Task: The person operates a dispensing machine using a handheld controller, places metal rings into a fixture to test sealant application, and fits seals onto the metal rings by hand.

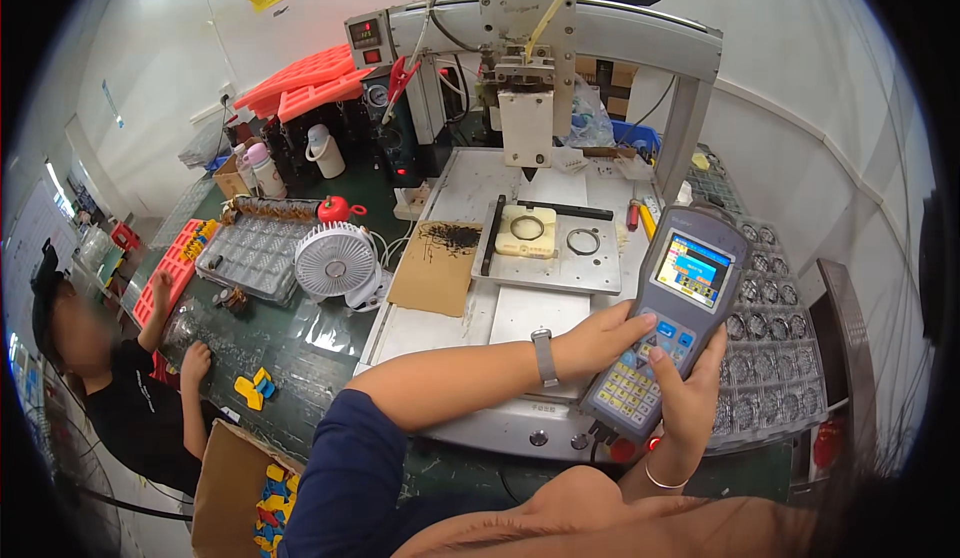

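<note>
A grey handheld teach pendant (688, 310) with a lit colour screen and a keypad is held up in front of me on the right. My left hand (600, 342), below a watch on the wrist, grips its left side, with the thumb over the keys. Around its right side and lower part my right hand (692, 398) is closed, the thumb also on the keypad. Behind it stands a gantry dispensing machine. Its pointed nozzle (530, 172) hangs above a metal fixture plate (590, 276), which carries a cream block (525, 233) with a dark ring and a second ring (583, 242).
Brown cardboard (430, 276) with black smears lies left of the fixture. A white fan (338, 263) and clear trays (255, 258) stand further left, near a co-worker (135, 398). A box (225, 498) holds yellow, blue and red pieces. More clear trays (770, 358) are at right.
</note>
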Demonstrator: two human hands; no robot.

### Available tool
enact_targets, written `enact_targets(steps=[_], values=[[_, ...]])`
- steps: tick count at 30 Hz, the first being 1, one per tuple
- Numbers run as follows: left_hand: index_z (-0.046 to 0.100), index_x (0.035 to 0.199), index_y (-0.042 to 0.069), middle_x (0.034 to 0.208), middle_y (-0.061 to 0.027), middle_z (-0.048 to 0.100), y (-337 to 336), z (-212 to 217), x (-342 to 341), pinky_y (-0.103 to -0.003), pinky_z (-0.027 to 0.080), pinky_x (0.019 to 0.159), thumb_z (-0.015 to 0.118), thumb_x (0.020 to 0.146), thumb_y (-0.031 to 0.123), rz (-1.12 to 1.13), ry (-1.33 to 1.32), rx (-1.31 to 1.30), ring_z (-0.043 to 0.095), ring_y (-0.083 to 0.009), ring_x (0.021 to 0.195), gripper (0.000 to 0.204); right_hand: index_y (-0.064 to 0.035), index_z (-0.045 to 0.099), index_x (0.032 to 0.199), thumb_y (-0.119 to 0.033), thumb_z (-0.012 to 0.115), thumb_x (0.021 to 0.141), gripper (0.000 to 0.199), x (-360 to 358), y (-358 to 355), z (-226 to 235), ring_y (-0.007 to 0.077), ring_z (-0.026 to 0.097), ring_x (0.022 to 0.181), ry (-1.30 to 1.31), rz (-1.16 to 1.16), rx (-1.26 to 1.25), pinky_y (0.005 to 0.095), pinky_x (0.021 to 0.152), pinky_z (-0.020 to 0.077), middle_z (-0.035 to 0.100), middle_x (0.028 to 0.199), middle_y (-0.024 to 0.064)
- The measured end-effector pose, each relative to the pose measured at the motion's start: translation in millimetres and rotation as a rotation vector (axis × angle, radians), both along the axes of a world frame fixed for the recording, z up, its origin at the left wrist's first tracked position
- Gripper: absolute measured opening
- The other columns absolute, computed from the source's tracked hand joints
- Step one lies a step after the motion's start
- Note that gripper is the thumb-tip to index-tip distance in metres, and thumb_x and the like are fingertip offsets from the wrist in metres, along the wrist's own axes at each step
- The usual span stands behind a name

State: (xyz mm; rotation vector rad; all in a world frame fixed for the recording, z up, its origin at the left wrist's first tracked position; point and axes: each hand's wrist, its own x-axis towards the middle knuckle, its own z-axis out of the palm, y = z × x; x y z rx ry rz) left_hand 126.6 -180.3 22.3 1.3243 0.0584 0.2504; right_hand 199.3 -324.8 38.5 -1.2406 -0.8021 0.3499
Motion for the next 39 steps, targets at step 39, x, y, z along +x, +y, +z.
enact_targets(steps=[39], values=[[0.046,0.125,-0.002,0.114,-0.0127,0.060,4.1,-8.1,3.2,-0.029,0.048,0.087,0.043,0.101,0.031,-0.021,0.004,-0.026,0.057,-0.0142,0.103,0.041,0.0034,0.020,0.142,-0.004,0.066,0.083,0.075,1.3,-0.2,-5.4,0.0185,0.051,0.110,0.003,-0.026,0.032,0.0307,0.094,0.0422,0.048,0.125,0.0150]])
